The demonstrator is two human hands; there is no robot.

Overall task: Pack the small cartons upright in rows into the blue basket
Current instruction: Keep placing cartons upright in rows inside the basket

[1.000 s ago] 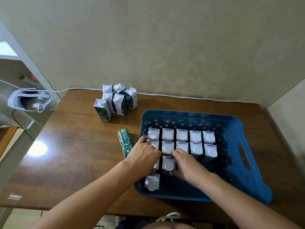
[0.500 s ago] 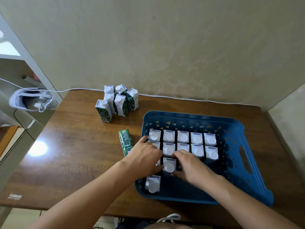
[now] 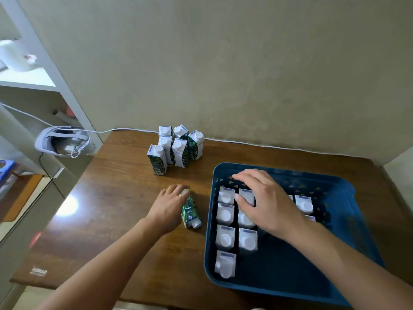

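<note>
The blue basket sits on the right of the wooden table. Several green-and-white cartons stand upright in rows inside it, white caps up. My right hand hovers over the far rows with fingers spread, hiding some cartons. My left hand is outside the basket, fingers curled over a carton lying on its side on the table just left of the basket. A group of upright cartons stands at the back of the table.
A white cable runs along the wall behind the table. A white headset rests on a ledge to the left, beside a white shelf unit. The basket's near half holds no cartons.
My left hand left the basket and moved left onto the lying carton. My right hand lifted off the near rows and moved toward the far rows. The view shifted left.
</note>
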